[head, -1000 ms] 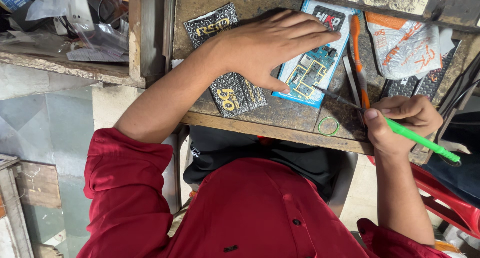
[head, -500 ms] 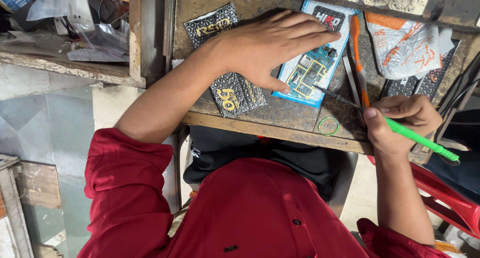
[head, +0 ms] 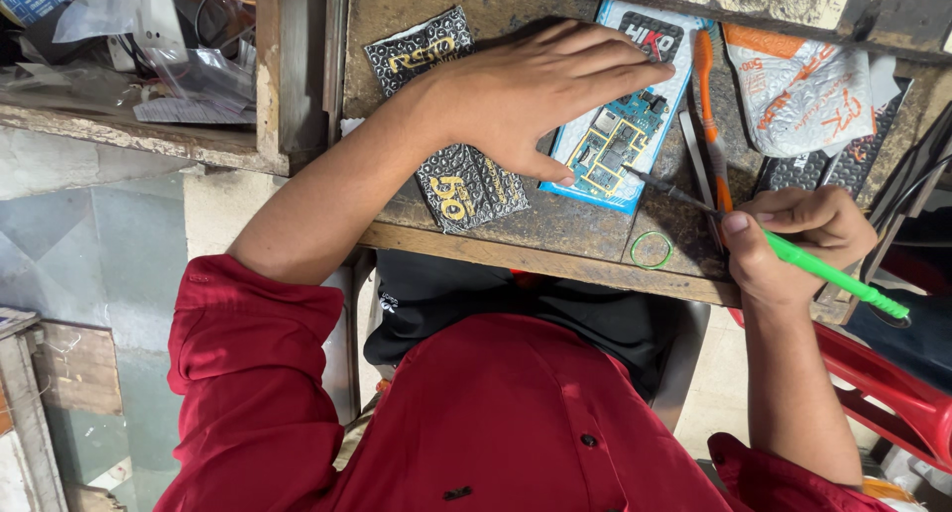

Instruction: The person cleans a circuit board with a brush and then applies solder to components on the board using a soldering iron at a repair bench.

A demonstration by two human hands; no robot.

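My left hand point(head: 535, 96) lies flat, fingers together, pressing down on a blue phone circuit board point(head: 617, 155) on the worn wooden bench point(head: 555, 236). My right hand point(head: 793, 239) grips a green-handled screwdriver point(head: 833, 274); its thin metal shaft runs up-left and its tip touches the board's right edge. A black-and-gold foil pouch point(head: 458, 185) lies under my left wrist. An orange toothbrush point(head: 712, 115) and metal tweezers point(head: 694, 155) lie just right of the board.
A green rubber band point(head: 652, 248) sits near the bench's front edge. An orange-and-white plastic packet point(head: 808, 86) lies at the back right. A cluttered shelf with plastic bags point(head: 149, 56) is to the left. A red plastic chair point(head: 892, 393) shows at the lower right.
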